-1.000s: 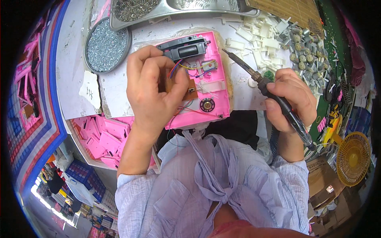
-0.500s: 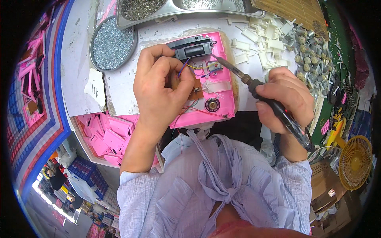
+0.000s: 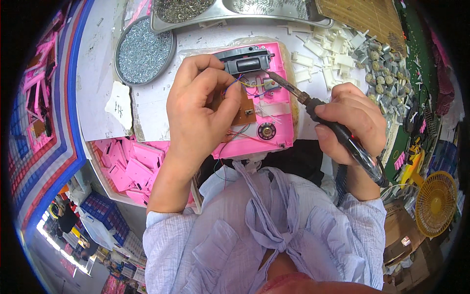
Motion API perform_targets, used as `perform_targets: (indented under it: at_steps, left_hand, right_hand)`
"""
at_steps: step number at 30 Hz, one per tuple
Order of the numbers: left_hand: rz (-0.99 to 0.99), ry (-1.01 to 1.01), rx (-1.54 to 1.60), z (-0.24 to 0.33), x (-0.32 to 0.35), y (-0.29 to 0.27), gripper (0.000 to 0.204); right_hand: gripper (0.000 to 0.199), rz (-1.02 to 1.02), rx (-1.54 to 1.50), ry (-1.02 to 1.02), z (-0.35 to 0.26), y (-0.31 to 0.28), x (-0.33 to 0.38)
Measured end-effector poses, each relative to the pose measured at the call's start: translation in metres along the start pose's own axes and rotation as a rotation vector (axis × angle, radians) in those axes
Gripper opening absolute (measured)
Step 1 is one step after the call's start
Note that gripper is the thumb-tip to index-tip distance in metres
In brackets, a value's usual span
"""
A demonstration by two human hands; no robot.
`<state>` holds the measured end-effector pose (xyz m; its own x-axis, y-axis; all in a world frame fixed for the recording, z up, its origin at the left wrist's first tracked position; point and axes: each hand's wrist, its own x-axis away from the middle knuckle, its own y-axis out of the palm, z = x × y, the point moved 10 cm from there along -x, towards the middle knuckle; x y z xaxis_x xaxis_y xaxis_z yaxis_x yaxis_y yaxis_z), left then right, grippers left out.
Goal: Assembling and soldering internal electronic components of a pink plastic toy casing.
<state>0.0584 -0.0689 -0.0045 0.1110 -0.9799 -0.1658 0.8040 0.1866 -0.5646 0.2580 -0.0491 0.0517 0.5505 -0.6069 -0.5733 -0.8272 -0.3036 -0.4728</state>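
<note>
A pink plastic housing (image 3: pixel 286 112) lies on the bench, with a black motor-like unit (image 3: pixel 248 64) at its far end. My right hand (image 3: pixel 350 122) is closed round a soldering iron (image 3: pixel 342 138), its tip touching or very near the unit's lower right edge. My left hand (image 3: pixel 203 105) is closed in a pinch on a thin blue wire (image 3: pixel 238 78), its fingertips partly hidden. Beneath that hand sits a brown circuit board (image 3: pixel 246 113), partly covered. A small round speaker-like part (image 3: pixel 267 130) and loose coloured wires lie in the housing's near half.
A round dish of screws (image 3: pixel 146 51) stands at the far left, beside a metal tray (image 3: pixel 240 19) of small parts. White plastic parts (image 3: pixel 338 56) and small motors (image 3: pixel 387 73) are piled right. A box of pink pieces (image 3: pixel 139 164) is near left; a yellow fan (image 3: pixel 435 203) stands right.
The housing and bench items appear slightly farther right in view. The circuit board has shifted a little right and my left hand with it. The iron's tip remains at the black unit.
</note>
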Motion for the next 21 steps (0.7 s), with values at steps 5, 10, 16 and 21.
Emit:
perform_targets:
  at_steps: [5, 10, 16, 21]
  left_hand:
    - [0.137, 0.143, -0.041, 0.006, 0.006, -0.012, 0.008]
    - [0.187, 0.333, -0.032, 0.017, 0.017, -0.012, 0.011]
    - [0.117, 0.374, -0.017, 0.023, 0.013, -0.001, 0.016]
    - [0.137, 0.333, -0.122, 0.021, 0.010, 0.004, 0.015]
  right_hand:
    - [0.031, -0.002, 0.012, -0.017, -0.001, -0.001, 0.000]
    - [0.028, -0.016, 0.012, -0.024, 0.000, -0.001, 0.000]
    - [0.023, -0.051, 0.032, 0.003, -0.003, -0.005, 0.001]
    - [0.030, 0.031, 0.004, -0.039, -0.004, -0.007, -0.001]
